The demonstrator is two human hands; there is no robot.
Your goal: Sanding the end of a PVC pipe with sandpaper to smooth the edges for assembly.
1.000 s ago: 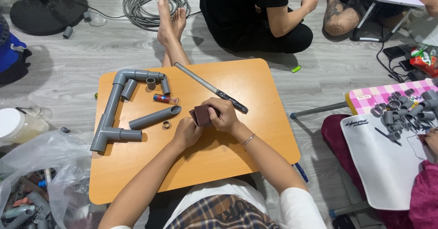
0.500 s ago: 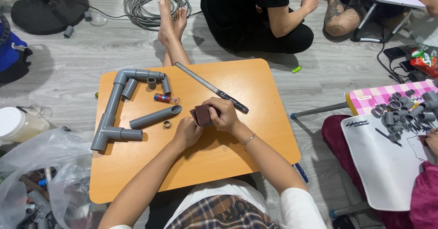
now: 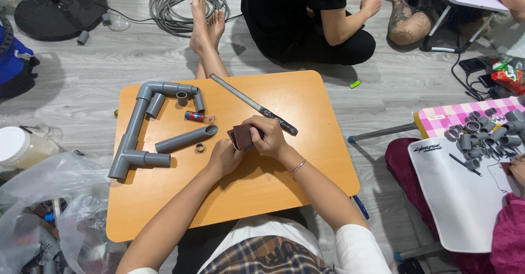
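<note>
**Desk editor:** Grey plank floor, low orange desk point(image 3: 306, 104) — what is at the centre?

**Photographer:** Two bare hands meet near the middle of the desk. The right hand point(image 3: 269, 137) has its fingers curled shut over a folded piece of dark reddish-brown sandpaper point(image 3: 241, 136). The left hand point(image 3: 223, 158) is closed into a loose fist just below, touching the paper's lower edge; what it grips, if anything, cannot be told.

**Desk editor:** And around them?

**Photographer:** Just left of the hands lie a short grey pipe point(image 3: 186, 139) with an angled end and a small ring point(image 3: 200, 148). Toward the far left corner sits a grey pipe frame point(image 3: 131, 137) of elbows and a tee, with loose short pieces point(image 3: 181, 98) inside its bend and a small red-and-blue tube point(image 3: 198, 117) beside them. A long flat file point(image 3: 251, 104) with a black-wrapped handle runs diagonally from the far edge toward the right hand, its handle end close to the knuckles.

**Desk editor:** Others in frame?

**Photographer:** A person in black point(image 3: 306, 17) sits on the floor beyond the far edge, bare feet point(image 3: 205, 20) stretched toward the desk. Off the right edge, a second desk with a pink checked top point(image 3: 443, 115) holds a heap of grey fittings point(image 3: 484, 129). Clear plastic bags point(image 3: 49, 203) lie by the near left corner, and a coiled cable point(image 3: 175, 6) lies beyond the feet.
</note>
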